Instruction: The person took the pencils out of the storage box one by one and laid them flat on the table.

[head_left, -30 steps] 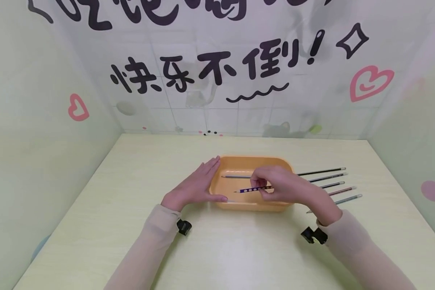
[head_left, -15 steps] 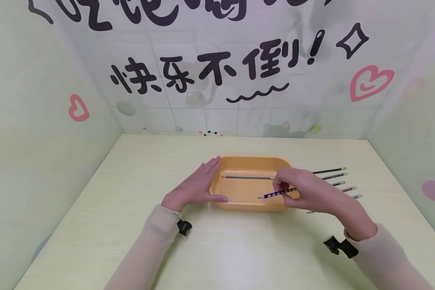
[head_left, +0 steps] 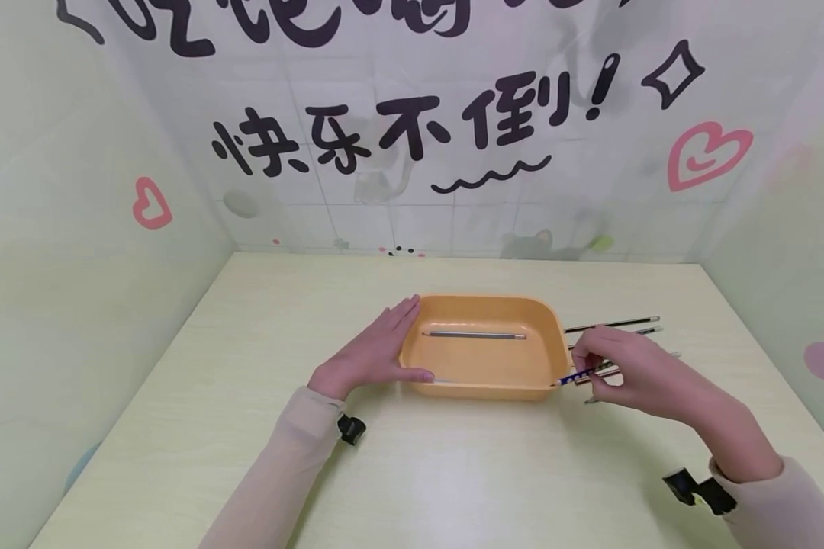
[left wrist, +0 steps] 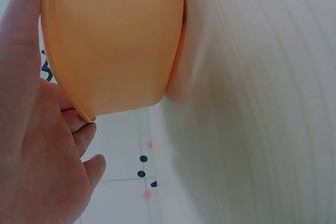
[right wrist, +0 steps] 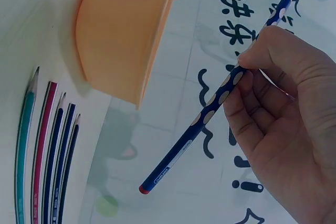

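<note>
In the head view my right hand point(head_left: 635, 374) is just off the right end of an orange plastic tray point(head_left: 487, 392). Its thumb and fingers pinch a dark blue pencil with pale oval spots point(right wrist: 184, 145), whose red end and sharpened tip both show in the right wrist view. My left hand point(head_left: 371, 351) rests on the tray's left end, fingers straight along the far corner and thumb at the front rim. The left wrist view has these fingers point(left wrist: 84, 137) at the rim's corner. A grey pencil point(head_left: 474, 335) lies lengthwise inside the tray.
Several pencils lie side by side on the table to the tray's right, among them a teal pencil point(right wrist: 23, 145) and a red pencil point(right wrist: 43, 145). In the head view my right hand partly covers them. A printed wall sheet point(head_left: 412, 221) stands behind the pale wooden table point(head_left: 302, 305).
My right hand has moved right, carrying the spotted pencil from over the tray to beyond its right end. The grey pencil in the tray is now fully uncovered. My left hand stays put.
</note>
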{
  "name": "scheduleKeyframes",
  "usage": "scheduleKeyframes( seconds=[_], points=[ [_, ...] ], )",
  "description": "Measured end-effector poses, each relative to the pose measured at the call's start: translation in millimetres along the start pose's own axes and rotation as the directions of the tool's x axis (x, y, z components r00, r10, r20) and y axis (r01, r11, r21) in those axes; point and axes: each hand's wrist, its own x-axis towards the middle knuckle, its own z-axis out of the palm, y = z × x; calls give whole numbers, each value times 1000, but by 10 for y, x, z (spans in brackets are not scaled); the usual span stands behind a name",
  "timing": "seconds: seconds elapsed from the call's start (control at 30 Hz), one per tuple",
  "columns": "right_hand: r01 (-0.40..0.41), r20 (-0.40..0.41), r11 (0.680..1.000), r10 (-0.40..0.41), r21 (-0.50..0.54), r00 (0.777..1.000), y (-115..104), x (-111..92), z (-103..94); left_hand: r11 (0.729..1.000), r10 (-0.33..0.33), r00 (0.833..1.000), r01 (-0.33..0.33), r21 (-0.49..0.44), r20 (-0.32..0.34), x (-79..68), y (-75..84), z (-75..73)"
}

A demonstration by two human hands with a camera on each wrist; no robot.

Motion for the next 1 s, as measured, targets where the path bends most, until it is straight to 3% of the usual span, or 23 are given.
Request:
scheduleKeyframes(
  seconds=[0.23, 0.43, 1.0],
  points=[
    [-39, -25, 998, 38, -55, 999, 129, -202, 6, 1000, 11, 1000, -11, -9, -6, -7, 10, -2],
    [-43, -38, 998, 41, -45, 998, 278, -343, 57, 1000, 12, 1000, -12, -7, -10, -2, 12, -6],
    [-177, 70, 982, 182, -72, 981, 571, -597, 114, 1000, 11, 1000, -11, -8, -16, 3, 8, -3]
  ],
)
